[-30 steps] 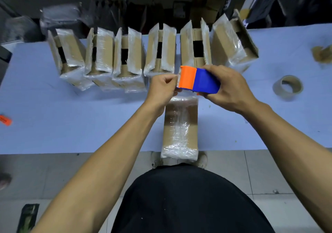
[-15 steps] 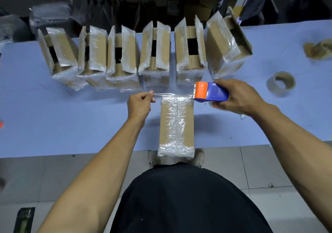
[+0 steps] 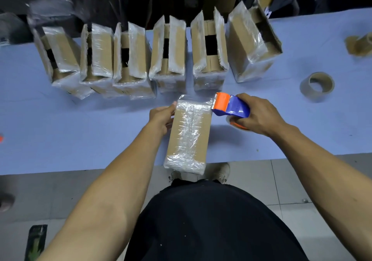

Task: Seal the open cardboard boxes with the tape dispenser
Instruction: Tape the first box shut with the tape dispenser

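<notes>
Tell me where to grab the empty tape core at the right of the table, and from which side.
Come from above. The tape core lies flat with its hole facing up, so pinch its wall, one finger inside the hole and the thumb outside. Nothing touches it on the table.

Closed box [image 3: 188, 134] flat — orange-blue dispenser [image 3: 229, 105] beside

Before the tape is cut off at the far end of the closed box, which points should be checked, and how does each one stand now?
1. Left hand steadies the closed box at its far left corner: ok.
2. Right hand holds the tape dispenser firmly: ok.
3. Dispenser's orange end sits at the box's far right corner: ok.
4. Tape lies flat across the far end: cannot tell, the film is wrinkled and shiny.
5. Box rests fully on the table: not ok, its near end overhangs the edge.
6. Open boxes stand apart from the dispenser: ok.
</notes>
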`<act>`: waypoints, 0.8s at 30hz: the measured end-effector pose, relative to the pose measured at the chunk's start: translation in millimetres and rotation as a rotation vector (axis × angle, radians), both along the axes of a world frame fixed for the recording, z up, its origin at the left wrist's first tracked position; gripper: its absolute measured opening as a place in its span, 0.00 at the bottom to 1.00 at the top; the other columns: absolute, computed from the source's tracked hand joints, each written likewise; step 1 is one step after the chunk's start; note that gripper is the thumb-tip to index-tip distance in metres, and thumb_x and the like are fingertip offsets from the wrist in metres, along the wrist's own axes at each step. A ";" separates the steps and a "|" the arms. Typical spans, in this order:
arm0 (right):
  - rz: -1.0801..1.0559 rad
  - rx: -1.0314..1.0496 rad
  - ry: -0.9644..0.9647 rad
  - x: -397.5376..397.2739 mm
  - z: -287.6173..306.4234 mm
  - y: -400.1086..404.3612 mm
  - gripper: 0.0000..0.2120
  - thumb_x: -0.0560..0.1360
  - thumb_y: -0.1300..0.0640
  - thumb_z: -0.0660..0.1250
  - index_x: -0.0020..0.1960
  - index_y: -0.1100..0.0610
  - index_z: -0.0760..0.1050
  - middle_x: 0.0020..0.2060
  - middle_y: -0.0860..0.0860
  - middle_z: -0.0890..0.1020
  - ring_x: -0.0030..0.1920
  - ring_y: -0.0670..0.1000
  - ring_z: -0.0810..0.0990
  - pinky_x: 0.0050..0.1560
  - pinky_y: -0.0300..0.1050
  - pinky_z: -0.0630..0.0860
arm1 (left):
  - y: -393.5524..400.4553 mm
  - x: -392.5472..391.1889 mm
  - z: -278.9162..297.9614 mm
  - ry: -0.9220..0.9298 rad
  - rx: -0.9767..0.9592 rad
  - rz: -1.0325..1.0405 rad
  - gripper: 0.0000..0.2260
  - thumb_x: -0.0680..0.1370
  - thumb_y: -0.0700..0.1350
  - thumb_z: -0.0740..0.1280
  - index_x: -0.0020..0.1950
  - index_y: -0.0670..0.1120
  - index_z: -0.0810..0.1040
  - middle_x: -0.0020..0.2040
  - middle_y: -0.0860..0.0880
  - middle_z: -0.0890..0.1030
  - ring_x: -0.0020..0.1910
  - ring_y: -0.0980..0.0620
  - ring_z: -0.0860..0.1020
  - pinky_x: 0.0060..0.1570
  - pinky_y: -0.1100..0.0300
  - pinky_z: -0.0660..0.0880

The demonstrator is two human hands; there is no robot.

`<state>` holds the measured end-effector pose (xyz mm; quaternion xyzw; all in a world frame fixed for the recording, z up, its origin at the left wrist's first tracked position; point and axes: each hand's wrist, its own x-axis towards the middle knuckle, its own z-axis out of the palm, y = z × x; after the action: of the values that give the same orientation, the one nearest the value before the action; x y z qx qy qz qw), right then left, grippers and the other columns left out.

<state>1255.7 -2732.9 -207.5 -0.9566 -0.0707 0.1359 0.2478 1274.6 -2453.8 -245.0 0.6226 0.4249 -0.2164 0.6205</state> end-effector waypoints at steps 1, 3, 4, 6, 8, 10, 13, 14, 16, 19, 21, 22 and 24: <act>-0.006 0.005 0.005 0.0 -0.5 -0.5 0.20 0.70 0.48 0.74 0.57 0.52 0.73 0.45 0.51 0.81 0.42 0.54 0.75 0.39 0.45 0.69 | -1.4 2.5 1.3 0.005 0.020 -0.009 0.12 0.76 0.51 0.75 0.41 0.44 0.80 0.36 0.47 0.81 0.29 0.49 0.75 0.34 0.58 0.75; -0.020 0.019 0.009 0.4 -1.4 -0.9 0.20 0.70 0.49 0.74 0.58 0.52 0.73 0.45 0.51 0.81 0.42 0.55 0.76 0.39 0.45 0.70 | -5.3 6.0 6.9 0.034 0.031 -0.013 0.15 0.74 0.53 0.76 0.39 0.43 0.78 0.35 0.46 0.81 0.33 0.47 0.75 0.34 0.57 0.75; -0.026 0.030 0.010 1.0 -2.1 -1.0 0.20 0.70 0.49 0.74 0.58 0.52 0.73 0.46 0.51 0.81 0.42 0.55 0.76 0.40 0.45 0.71 | -7.7 6.5 8.9 0.077 -0.001 -0.026 0.16 0.74 0.54 0.76 0.38 0.43 0.78 0.34 0.46 0.81 0.32 0.47 0.77 0.33 0.56 0.76; -0.029 0.042 0.016 0.8 -3.2 -1.8 0.20 0.70 0.49 0.74 0.58 0.53 0.72 0.46 0.51 0.81 0.42 0.55 0.76 0.40 0.44 0.71 | -13.1 3.0 11.7 0.207 -0.162 -0.070 0.16 0.77 0.53 0.73 0.38 0.42 0.78 0.30 0.46 0.82 0.27 0.48 0.81 0.28 0.57 0.80; -0.014 0.043 0.009 -0.3 -3.3 -2.7 0.20 0.70 0.49 0.74 0.58 0.53 0.73 0.46 0.50 0.81 0.42 0.54 0.76 0.41 0.45 0.70 | -17.4 -6.3 12.4 0.300 -0.233 -0.120 0.15 0.80 0.48 0.69 0.35 0.43 0.77 0.26 0.47 0.80 0.23 0.49 0.80 0.23 0.59 0.77; -0.002 0.040 0.002 -1.7 -4.0 -2.9 0.20 0.70 0.48 0.74 0.57 0.53 0.72 0.46 0.51 0.81 0.43 0.55 0.77 0.42 0.47 0.74 | -17.5 -12.4 9.7 0.323 -0.222 -0.134 0.12 0.78 0.45 0.69 0.35 0.43 0.78 0.27 0.47 0.80 0.23 0.49 0.79 0.24 0.59 0.77; 0.001 0.041 0.000 -2.7 -7.0 -3.1 0.20 0.70 0.47 0.74 0.56 0.51 0.71 0.45 0.50 0.81 0.43 0.55 0.78 0.43 0.48 0.74 | -10.8 -9.5 7.4 0.151 -0.001 -0.021 0.11 0.80 0.48 0.69 0.44 0.42 0.77 0.28 0.48 0.77 0.23 0.51 0.74 0.24 0.64 0.73; 0.004 0.039 -0.001 -1.8 -8.4 -3.8 0.20 0.70 0.46 0.74 0.56 0.51 0.71 0.45 0.50 0.81 0.43 0.55 0.78 0.42 0.47 0.73 | -10.7 -7.1 6.1 0.053 0.068 0.022 0.14 0.81 0.53 0.66 0.45 0.43 0.76 0.30 0.48 0.76 0.25 0.52 0.73 0.25 0.65 0.71; 0.006 0.041 0.003 -0.9 -11.2 -5.7 0.21 0.70 0.45 0.74 0.58 0.51 0.71 0.46 0.50 0.80 0.43 0.54 0.78 0.41 0.46 0.72 | -18.0 -6.3 5.0 -0.124 0.159 -0.113 0.22 0.79 0.65 0.62 0.48 0.46 0.77 0.40 0.50 0.79 0.35 0.51 0.78 0.37 0.60 0.76; 0.002 0.057 0.002 -1.2 -15.5 -7.7 0.22 0.70 0.45 0.74 0.58 0.51 0.71 0.46 0.50 0.80 0.44 0.55 0.77 0.42 0.47 0.74 | -31.8 -13.1 1.0 -0.269 0.342 -0.436 0.28 0.70 0.73 0.64 0.50 0.49 0.82 0.49 0.52 0.85 0.49 0.50 0.83 0.56 0.50 0.79; 0.020 0.077 0.007 -2.4 -17.0 -9.4 0.22 0.70 0.44 0.74 0.58 0.50 0.71 0.46 0.50 0.80 0.43 0.54 0.77 0.43 0.48 0.75 | -31.8 -14.3 -1.8 -0.291 0.415 -0.440 0.26 0.69 0.71 0.67 0.48 0.49 0.81 0.48 0.51 0.85 0.49 0.49 0.83 0.54 0.50 0.80; 0.039 0.083 0.013 -3.1 -17.2 -12.0 0.22 0.70 0.44 0.74 0.59 0.50 0.71 0.46 0.49 0.79 0.43 0.53 0.77 0.43 0.48 0.76 | -31.3 -13.7 -1.9 -0.294 0.410 -0.423 0.25 0.69 0.70 0.67 0.48 0.49 0.82 0.47 0.51 0.85 0.48 0.50 0.83 0.54 0.50 0.80; 0.053 0.055 0.039 -5.6 -19.3 -24.8 0.23 0.70 0.42 0.74 0.60 0.49 0.70 0.46 0.48 0.79 0.44 0.52 0.76 0.43 0.48 0.75 | -29.8 -13.1 -2.6 -0.290 0.385 -0.398 0.25 0.68 0.69 0.69 0.47 0.49 0.82 0.46 0.51 0.86 0.47 0.50 0.84 0.54 0.48 0.81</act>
<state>1250.2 -2757.7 -226.8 -0.9444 -0.0947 0.1591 0.2716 1261.5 -2483.6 -247.6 0.8240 0.2350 -0.1583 0.4907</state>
